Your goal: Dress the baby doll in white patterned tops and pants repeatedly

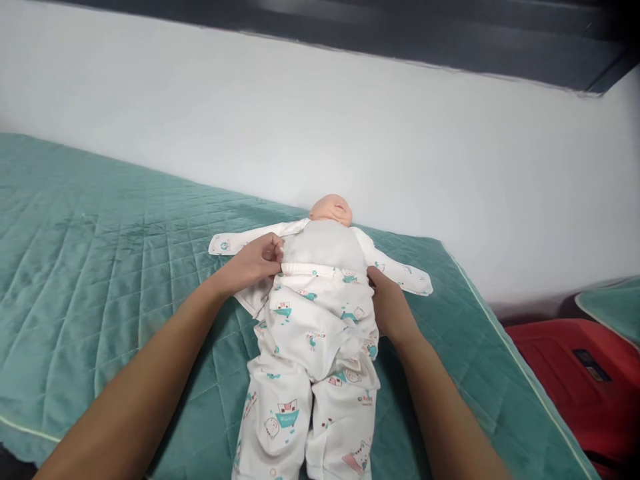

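A baby doll (325, 241) lies on its back on a green quilted bed cover (125, 260), its head toward the wall. White printed baby pants (313, 333) cover its legs and reach up over its belly. A matching baby shirt (404, 275) is on its arms, lying open at the chest with both sleeves spread out. My left hand (255, 263) is closed in a pinch at the left end of the waistband. At the waistband's right end, my right hand (390, 300) is closed on the fabric, its fingertips partly hidden.
A white wall (300, 127) rises behind the bed, with a dark frame (400, 33) above it. To the right, beyond the bed's piped edge, stands a red case-like object (560, 373), beside another green padded surface (613, 310).
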Tool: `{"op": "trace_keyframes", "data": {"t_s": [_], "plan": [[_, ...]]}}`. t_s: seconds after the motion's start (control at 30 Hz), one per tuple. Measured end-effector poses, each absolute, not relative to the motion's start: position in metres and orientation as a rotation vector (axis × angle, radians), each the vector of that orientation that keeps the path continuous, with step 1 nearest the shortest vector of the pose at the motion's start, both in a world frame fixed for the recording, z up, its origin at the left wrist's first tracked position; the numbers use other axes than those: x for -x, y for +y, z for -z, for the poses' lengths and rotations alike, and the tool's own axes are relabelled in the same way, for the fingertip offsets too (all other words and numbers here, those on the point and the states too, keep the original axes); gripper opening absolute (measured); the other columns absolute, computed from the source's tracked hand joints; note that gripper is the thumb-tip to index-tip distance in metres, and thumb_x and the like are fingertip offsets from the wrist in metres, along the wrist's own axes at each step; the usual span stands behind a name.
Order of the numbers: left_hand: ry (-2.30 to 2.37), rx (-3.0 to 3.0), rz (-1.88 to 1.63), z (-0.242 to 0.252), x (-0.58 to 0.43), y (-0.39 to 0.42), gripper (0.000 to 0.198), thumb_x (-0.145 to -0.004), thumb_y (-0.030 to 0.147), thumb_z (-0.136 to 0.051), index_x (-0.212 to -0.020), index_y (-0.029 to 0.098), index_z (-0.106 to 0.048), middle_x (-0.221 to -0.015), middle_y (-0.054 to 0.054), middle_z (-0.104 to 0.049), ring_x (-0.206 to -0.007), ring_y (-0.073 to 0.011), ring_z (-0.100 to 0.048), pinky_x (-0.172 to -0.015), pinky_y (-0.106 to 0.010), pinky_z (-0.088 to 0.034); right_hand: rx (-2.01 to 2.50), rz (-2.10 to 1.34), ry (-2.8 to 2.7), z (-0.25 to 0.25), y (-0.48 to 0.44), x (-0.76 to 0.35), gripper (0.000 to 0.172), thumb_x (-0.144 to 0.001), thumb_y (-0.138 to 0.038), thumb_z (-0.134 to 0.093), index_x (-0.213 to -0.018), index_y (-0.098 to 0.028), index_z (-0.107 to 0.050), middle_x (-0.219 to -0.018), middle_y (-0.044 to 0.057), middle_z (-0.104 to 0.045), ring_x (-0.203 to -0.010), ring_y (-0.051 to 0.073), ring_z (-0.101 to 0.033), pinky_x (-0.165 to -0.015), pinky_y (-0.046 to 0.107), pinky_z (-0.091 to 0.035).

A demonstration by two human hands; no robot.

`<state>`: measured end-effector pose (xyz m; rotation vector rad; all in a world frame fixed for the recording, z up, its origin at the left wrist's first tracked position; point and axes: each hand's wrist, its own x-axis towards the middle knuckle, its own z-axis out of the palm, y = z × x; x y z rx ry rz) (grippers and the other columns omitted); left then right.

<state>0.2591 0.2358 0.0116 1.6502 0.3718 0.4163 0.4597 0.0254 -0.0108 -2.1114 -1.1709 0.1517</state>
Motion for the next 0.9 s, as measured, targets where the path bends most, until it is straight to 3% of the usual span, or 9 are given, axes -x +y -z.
{"op": "trace_keyframes", "data": {"t_s": [0.13, 0.27, 0.4, 0.53, 0.63, 0.73, 0.8, 0.9], "plan": [[0.303, -1.721, -0.54, -0.014, -0.257, 0.233, 0.018, -0.068, 0.011, -0.057, -0.085, 0.018, -0.057, -0.078, 0.002, -0.051, -0.07, -0.0111, -0.05, -0.065, -0.024, -0.04, 2.119, -0.078, -1.16, 0.011, 0.029, -0.453, 0.004, -0.079, -0.023, -0.048, -0.081, -0.021, -0.051, -0.082, 0.002, -0.062, -0.073, 0.018, -0.049, -0.066, 0.029, -0.035], [0.194, -1.835, -0.593, -0.016, -0.255, 0.231, 0.016, -0.077, 0.016, -0.06, -0.091, 0.019, -0.067, -0.094, -0.002, -0.056, -0.084, -0.0146, -0.052, -0.076, -0.027, -0.042, 2.18, -0.117, -1.065, 0.012, 0.029, -0.451, 0.011, -0.08, -0.029, -0.051, -0.089, -0.022, -0.052, -0.085, 0.003, -0.065, -0.076, 0.021, -0.053, -0.067, 0.031, -0.037], [0.104, -1.942, -0.585, -0.017, -0.255, 0.232, 0.016, -0.082, 0.027, -0.066, -0.097, 0.022, -0.067, -0.104, -0.003, -0.057, -0.089, -0.0155, -0.052, -0.082, -0.03, -0.041, 2.076, -0.211, -1.012, 0.021, 0.028, -0.458, 0.027, -0.078, -0.029, -0.054, -0.104, -0.023, -0.054, -0.093, 0.003, -0.069, -0.084, 0.024, -0.06, -0.075, 0.034, -0.043], [0.072, -2.009, -0.583, -0.019, -0.256, 0.231, 0.02, -0.08, 0.034, -0.071, -0.091, 0.02, -0.062, -0.1, -0.002, -0.056, -0.086, -0.0148, -0.05, -0.08, -0.029, -0.04, 1.842, -0.343, -1.01, 0.03, 0.027, -0.468, 0.034, -0.075, -0.027, -0.059, -0.108, -0.023, -0.055, -0.1, 0.004, -0.072, -0.094, 0.025, -0.063, -0.084, 0.037, -0.048], [0.054, -2.059, -0.554, -0.022, -0.256, 0.23, 0.019, -0.081, 0.035, -0.07, -0.086, 0.02, -0.06, -0.098, -0.002, -0.053, -0.087, -0.0146, -0.049, -0.08, -0.029, -0.04, 1.817, -0.406, -0.906, 0.028, 0.027, -0.47, 0.029, -0.076, -0.027, -0.061, -0.105, -0.024, -0.057, -0.093, 0.004, -0.072, -0.087, 0.025, -0.065, -0.082, 0.039, -0.049], [0.049, -2.111, -0.526, -0.023, -0.255, 0.229, 0.019, -0.082, 0.037, -0.07, -0.092, 0.022, -0.063, -0.103, -0.002, -0.05, -0.094, -0.0159, -0.05, -0.088, -0.03, -0.041, 1.914, -0.171, -0.828, 0.017, 0.026, -0.464, 0.017, -0.081, -0.032, -0.061, -0.095, -0.023, -0.06, -0.086, 0.004, -0.069, -0.083, 0.023, -0.064, -0.079, 0.04, -0.048], [0.051, -2.136, -0.513, -0.024, -0.254, 0.228, 0.02, -0.083, 0.038, -0.07, -0.097, 0.024, -0.065, -0.106, -0.002, -0.048, -0.1, -0.0171, -0.05, -0.094, -0.031, -0.04, 1.873, 0.005, -0.834, 0.008, 0.026, -0.456, 0.014, -0.085, -0.035, -0.062, -0.092, -0.023, -0.062, -0.088, 0.004, -0.066, -0.084, 0.022, -0.062, -0.079, 0.038, -0.048], [0.056, -2.183, -0.471, -0.027, -0.255, 0.225, 0.021, -0.083, 0.039, -0.069, -0.099, 0.025, -0.066, -0.107, -0.002, -0.047, -0.105, -0.0184, -0.05, -0.098, -0.033, -0.038, 1.685, 0.001, -0.997, -0.003, 0.026, -0.444, 0.011, -0.087, -0.035, -0.063, -0.089, -0.024, -0.061, -0.096, 0.003, -0.06, -0.091, 0.019, -0.058, -0.08, 0.034, -0.048]]}}
